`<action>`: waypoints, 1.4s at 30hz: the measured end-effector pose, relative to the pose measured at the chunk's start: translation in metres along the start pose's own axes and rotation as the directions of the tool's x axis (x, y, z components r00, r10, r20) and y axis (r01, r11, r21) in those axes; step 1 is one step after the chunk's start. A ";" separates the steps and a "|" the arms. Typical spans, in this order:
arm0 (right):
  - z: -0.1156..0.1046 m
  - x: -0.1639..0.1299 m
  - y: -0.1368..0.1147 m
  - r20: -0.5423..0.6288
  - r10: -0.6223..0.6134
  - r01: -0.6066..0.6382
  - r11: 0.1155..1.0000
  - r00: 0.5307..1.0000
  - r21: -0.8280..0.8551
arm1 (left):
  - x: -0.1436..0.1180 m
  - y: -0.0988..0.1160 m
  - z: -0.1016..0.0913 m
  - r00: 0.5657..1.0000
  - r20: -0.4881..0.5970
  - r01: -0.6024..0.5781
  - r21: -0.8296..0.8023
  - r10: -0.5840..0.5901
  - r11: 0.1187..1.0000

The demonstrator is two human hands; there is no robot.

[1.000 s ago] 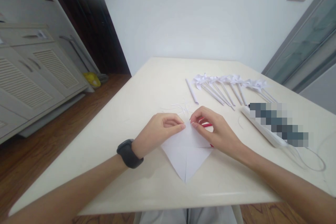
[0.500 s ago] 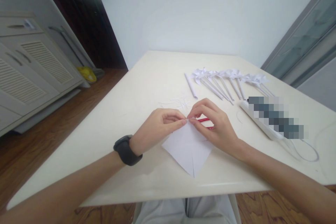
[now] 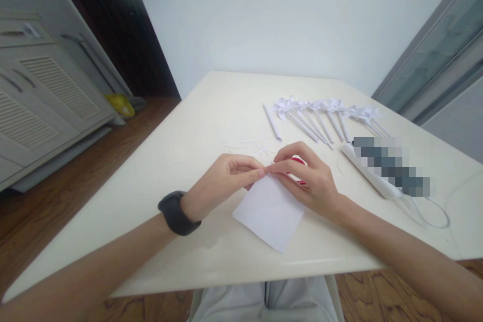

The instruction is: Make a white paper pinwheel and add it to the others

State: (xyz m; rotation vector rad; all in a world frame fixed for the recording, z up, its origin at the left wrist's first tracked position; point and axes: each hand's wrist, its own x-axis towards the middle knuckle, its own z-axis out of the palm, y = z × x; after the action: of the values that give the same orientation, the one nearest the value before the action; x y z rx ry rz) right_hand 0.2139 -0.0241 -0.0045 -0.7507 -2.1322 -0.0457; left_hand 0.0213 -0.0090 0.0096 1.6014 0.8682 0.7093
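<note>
A square sheet of white paper [image 3: 269, 216] is pinched at its far corner between both hands, its near corner pointing at the table's front edge. My left hand [image 3: 230, 176], with a black band on the wrist, has thumb and fingers closed on that corner. My right hand [image 3: 309, 176] meets it there, its fingertips pressed together on the paper. Behind the right hand, the red handles of what look like scissors [image 3: 299, 161] show partly. Thin white paper strips [image 3: 260, 147] lie in a loose heap just past the hands.
Several white paper pinwheels [image 3: 328, 105] on rolled sticks lie at the back right of the table [image 3: 181, 156]. A rolled paper tube [image 3: 272, 122] lies left of them. On the right is a white elongated object [image 3: 372, 173], partly blurred out, with a cable [image 3: 433, 224].
The right fingers have shifted slightly at the pinched corner. The crease or slit seen near the paper's front corner no longer shows. The view has moved a little.
</note>
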 end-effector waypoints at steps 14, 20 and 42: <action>0.000 -0.003 0.006 0.031 -0.028 0.028 0.999 0.999 -0.019 | -0.001 0.005 -0.002 0.999 -0.037 0.006 0.003 -0.006 1.000; 0.001 -0.005 0.007 0.037 -0.052 0.054 0.997 0.998 -0.048 | -0.001 0.003 -0.001 0.998 -0.061 0.021 -0.030 -0.023 0.999; 0.002 0.005 -0.004 0.098 0.248 -0.259 0.959 0.964 0.117 | -0.002 -0.003 0.002 0.993 -0.053 -0.089 0.216 0.102 0.972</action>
State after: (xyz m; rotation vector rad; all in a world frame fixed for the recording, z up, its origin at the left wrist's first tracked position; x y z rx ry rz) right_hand 0.2085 -0.0239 -0.0007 -0.9566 -2.0763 0.2618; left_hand 0.0211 -0.0118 0.0059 1.8299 0.9445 0.7591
